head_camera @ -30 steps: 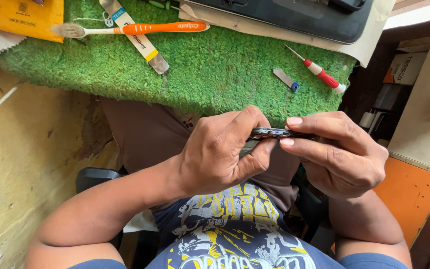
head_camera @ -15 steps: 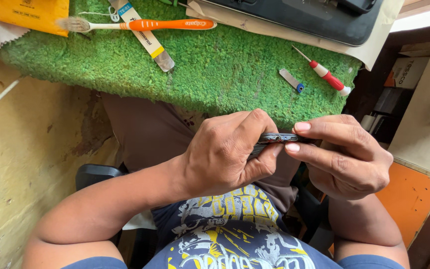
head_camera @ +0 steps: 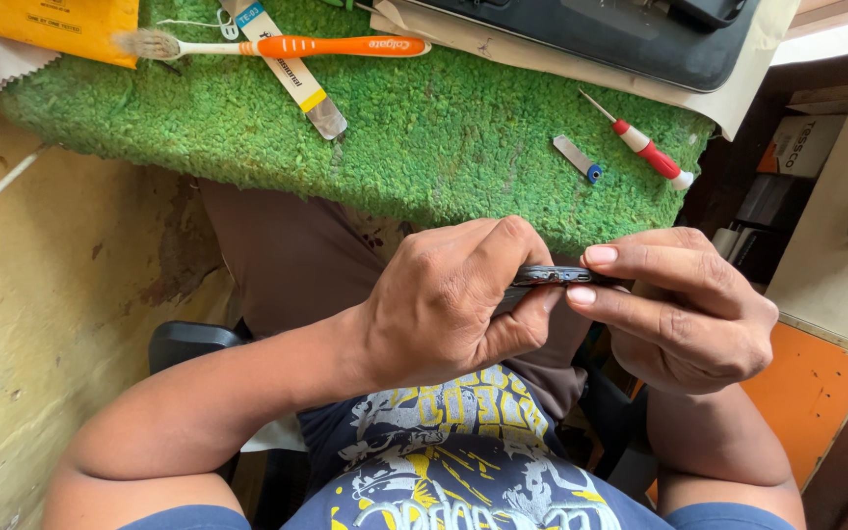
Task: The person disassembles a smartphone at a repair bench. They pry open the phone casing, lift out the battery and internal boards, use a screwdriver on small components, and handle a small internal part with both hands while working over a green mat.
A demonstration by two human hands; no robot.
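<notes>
Thin dark device [head_camera: 554, 276]: mostly hidden between left hand [head_camera: 449, 299] and right hand [head_camera: 684, 304] | far black case [head_camera: 581, 29]: cut by top edge | yellow packet [head_camera: 61, 27], far left: cropped.

Left hand [head_camera: 449, 299] is curled, knuckles up, thumb and fingers pinched at the tips; its forearm runs bare from lower left, elbow bent. Right hand [head_camera: 684, 304] faces it, index and middle fingers extended leftward, fingertips [head_camera: 596, 255] just beside the left thumb. Both hands meet over the lap, wrists level, right forearm angled in from lower right.
</notes>
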